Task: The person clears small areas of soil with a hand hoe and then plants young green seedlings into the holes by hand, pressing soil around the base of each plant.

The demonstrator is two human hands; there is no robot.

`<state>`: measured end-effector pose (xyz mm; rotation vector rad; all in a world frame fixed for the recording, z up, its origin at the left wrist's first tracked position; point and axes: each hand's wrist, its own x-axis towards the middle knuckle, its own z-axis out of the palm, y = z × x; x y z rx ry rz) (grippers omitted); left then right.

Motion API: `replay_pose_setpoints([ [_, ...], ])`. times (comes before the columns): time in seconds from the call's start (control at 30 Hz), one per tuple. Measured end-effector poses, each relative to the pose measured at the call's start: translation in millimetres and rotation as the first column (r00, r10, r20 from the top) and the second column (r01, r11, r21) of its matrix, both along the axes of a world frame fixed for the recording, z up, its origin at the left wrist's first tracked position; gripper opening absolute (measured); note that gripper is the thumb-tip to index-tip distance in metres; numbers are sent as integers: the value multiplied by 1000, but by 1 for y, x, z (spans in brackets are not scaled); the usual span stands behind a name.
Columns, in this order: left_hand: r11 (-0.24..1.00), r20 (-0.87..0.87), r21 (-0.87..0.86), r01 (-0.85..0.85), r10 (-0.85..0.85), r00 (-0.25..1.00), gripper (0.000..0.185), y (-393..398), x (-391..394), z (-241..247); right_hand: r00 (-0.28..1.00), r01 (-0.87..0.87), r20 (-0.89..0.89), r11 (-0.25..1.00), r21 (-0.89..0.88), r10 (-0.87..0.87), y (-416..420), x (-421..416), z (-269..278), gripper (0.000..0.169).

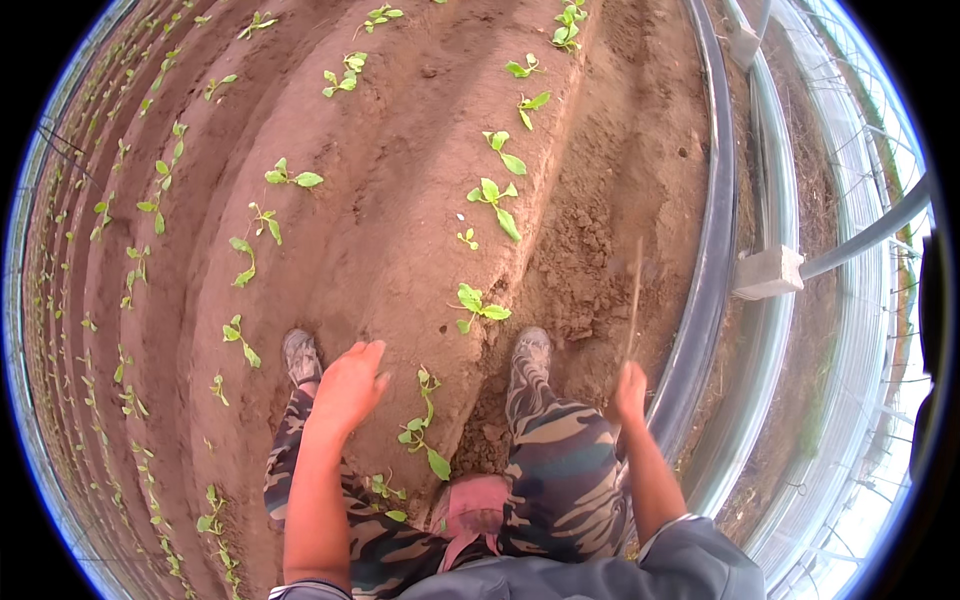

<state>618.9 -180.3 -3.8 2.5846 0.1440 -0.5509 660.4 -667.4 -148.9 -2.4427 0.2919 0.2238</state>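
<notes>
My left hand (pixel 351 391) hovers over the soil ridge (pixel 409 330), thumb a little apart from the fingers, with nothing visible in it. At the right, my right hand (pixel 628 394) grips a thin stick (pixel 636 300) that points away from me; its tip looks blurred. A leafy green seedling (pixel 480 304) stands on the ridge between my hands, with a small hole (pixel 443 329) in the soil beside it. Closer to me, a limp seedling (pixel 424 431) lies along the ridge. More seedlings (pixel 491 199) continue up the same row.
My shoes (pixel 300 356) straddle the ridge. A pink object (pixel 476 499), perhaps a seat, is between my legs. Other planted ridges (pixel 157 187) run along the left. A dark pipe (pixel 694 315), a concrete block (pixel 769 274) with a grey pole (pixel 862 229), and plastic sheeting (pixel 855 300) line the right.
</notes>
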Motion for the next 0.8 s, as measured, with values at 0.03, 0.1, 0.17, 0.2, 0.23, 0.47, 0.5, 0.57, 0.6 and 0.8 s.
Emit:
replay_pose_setpoints([
  [0.03, 1000, 17, 3, 13, -14, 1000, 42, -2, 2, -3, 999, 36, 35, 995, 88, -39, -21, 31, -22, 32],
  [0.1, 1000, -71, 28, 11, -9, 997, 43, 0, 1, -1, 993, -22, 114, 999, 23, 19, 2, 123, 0, 35],
  [0.17, 999, -132, 45, 6, 0, 991, 44, -4, 3, 1, 975, -15, 221, 1000, -8, 16, 4, 209, 2, 36],
  [0.2, 999, -157, 53, -1, 9, 988, 44, -6, 3, 2, 975, -19, 219, 996, -82, 37, 9, 245, 9, 36],
  [0.23, 999, -174, 45, -1, 9, 985, 44, -11, 6, -2, 945, 2, 321, 984, -180, 57, 1, 276, 3, 36],
  [0.47, 998, -200, 18, 52, -47, 979, 46, -24, -1, -18, 998, -17, 63, 994, -111, 24, -49, 235, -105, 40],
  [0.5, 999, -240, 27, 39, -31, 970, 46, -25, 1, -10, 1000, 23, 11, 998, -60, -23, -47, 199, -113, 39],
  [0.57, 999, -239, 45, 19, -8, 971, 46, -20, 8, 0, 948, 191, -269, 980, 47, -172, -32, 143, -90, 38],
  [0.6, 999, -205, 30, 16, -10, 979, 46, -20, 10, 2, 976, 96, -199, 995, 6, -93, -35, 114, -76, 37],
  [0.8, 999, -31, 4, 47, -47, 998, 46, -17, 7, -4, 946, 210, -276, 971, 114, -172, -33, 24, -10, 34],
])
